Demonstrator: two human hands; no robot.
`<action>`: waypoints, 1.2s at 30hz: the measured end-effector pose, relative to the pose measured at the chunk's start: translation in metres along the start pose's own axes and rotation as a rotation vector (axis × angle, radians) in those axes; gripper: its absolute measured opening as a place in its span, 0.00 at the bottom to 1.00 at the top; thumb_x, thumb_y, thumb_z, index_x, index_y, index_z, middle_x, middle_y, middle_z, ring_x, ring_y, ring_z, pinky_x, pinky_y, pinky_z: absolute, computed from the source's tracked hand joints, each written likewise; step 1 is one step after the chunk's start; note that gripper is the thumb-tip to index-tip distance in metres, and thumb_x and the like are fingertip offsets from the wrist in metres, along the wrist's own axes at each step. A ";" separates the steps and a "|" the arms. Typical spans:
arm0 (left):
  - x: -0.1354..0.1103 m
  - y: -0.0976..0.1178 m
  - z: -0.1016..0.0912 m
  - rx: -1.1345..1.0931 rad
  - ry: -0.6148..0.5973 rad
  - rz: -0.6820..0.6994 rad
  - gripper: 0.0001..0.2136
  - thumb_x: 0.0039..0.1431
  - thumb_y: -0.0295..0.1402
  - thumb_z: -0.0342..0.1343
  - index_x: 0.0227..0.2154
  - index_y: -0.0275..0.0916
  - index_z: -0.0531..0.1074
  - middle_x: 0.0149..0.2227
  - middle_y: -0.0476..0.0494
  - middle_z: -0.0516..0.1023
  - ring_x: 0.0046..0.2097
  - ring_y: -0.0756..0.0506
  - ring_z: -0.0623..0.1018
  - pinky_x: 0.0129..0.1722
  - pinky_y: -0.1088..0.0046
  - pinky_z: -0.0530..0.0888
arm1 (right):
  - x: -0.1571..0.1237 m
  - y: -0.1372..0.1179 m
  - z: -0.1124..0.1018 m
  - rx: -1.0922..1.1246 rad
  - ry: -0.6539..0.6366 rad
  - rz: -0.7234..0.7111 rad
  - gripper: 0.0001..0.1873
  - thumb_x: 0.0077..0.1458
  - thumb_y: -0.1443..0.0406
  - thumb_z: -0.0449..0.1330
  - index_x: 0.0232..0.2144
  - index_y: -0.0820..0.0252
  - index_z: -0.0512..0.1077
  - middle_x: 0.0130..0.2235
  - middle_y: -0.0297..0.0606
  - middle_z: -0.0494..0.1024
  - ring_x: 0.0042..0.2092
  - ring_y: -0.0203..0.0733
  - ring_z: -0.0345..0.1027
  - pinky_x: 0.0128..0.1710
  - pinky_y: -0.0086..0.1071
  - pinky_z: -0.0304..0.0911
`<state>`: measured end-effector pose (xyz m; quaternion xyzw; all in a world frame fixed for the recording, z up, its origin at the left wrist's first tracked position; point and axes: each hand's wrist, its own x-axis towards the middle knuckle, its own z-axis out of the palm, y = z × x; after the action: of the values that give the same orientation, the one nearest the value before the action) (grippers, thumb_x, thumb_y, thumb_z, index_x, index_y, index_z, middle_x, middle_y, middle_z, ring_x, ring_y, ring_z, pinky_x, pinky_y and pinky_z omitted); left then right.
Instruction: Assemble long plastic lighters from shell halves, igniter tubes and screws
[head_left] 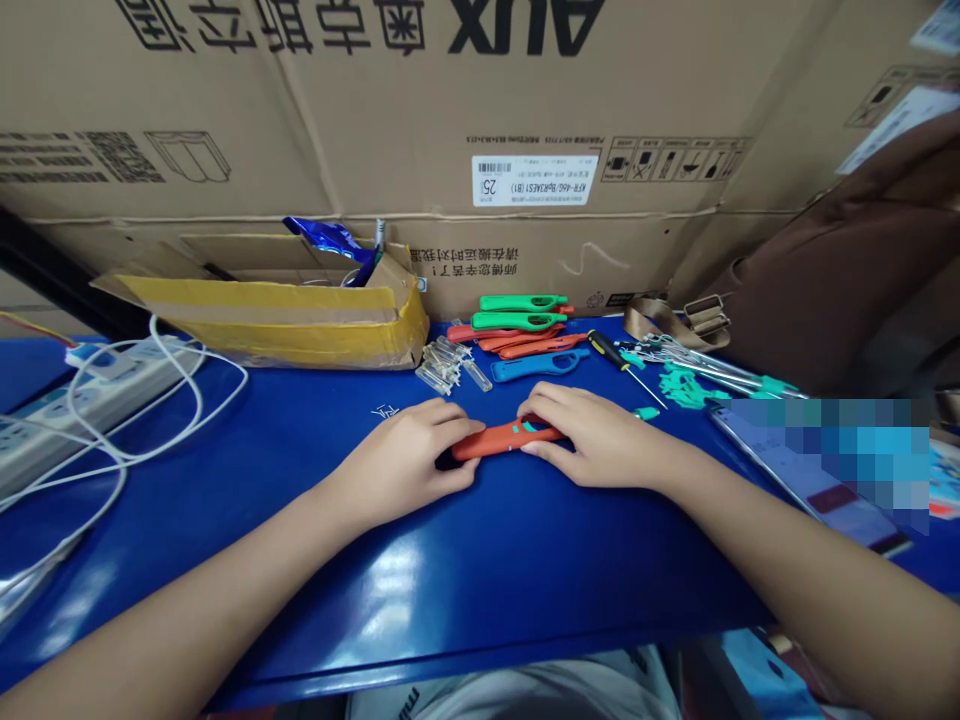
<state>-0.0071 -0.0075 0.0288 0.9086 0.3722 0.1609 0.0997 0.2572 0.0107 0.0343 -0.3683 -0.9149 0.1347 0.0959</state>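
An orange plastic lighter shell (501, 438) with a teal piece near its right end lies on the blue table (480, 560). My left hand (409, 462) grips its left end with curled fingers. My right hand (589, 432) pinches its right end, fingers over the teal piece. Both hands rest on the tabletop at the middle.
Behind lie a pile of orange, green and blue shells (525, 330), clear small tubes (450, 362), a screwdriver (622, 362), and teal parts with metal rods (697, 375). An open cardboard box (285, 310) stands back left, a power strip with white cables (90, 385) far left, a phone (817, 480) right.
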 end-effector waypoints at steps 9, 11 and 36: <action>-0.003 -0.001 0.003 -0.068 0.087 0.076 0.12 0.71 0.36 0.53 0.50 0.36 0.76 0.44 0.40 0.82 0.44 0.43 0.79 0.45 0.65 0.76 | 0.001 -0.001 -0.001 -0.012 0.009 -0.083 0.17 0.71 0.56 0.51 0.50 0.59 0.73 0.49 0.44 0.77 0.49 0.49 0.71 0.50 0.42 0.66; -0.003 0.001 0.004 -0.078 0.082 0.096 0.12 0.71 0.35 0.53 0.50 0.37 0.75 0.44 0.41 0.82 0.44 0.43 0.79 0.46 0.66 0.75 | 0.002 -0.002 0.001 -0.021 0.025 -0.123 0.17 0.70 0.56 0.53 0.51 0.58 0.73 0.50 0.43 0.77 0.50 0.49 0.71 0.50 0.42 0.66; -0.003 -0.006 -0.017 0.039 0.166 0.137 0.10 0.69 0.30 0.52 0.47 0.34 0.75 0.43 0.37 0.81 0.42 0.41 0.79 0.42 0.64 0.76 | -0.007 0.011 -0.024 -0.119 0.082 -0.044 0.11 0.65 0.62 0.57 0.41 0.58 0.78 0.38 0.38 0.82 0.40 0.46 0.74 0.44 0.39 0.61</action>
<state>-0.0195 -0.0045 0.0425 0.9173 0.3190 0.2348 0.0395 0.2759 0.0173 0.0533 -0.3586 -0.9244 0.0627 0.1142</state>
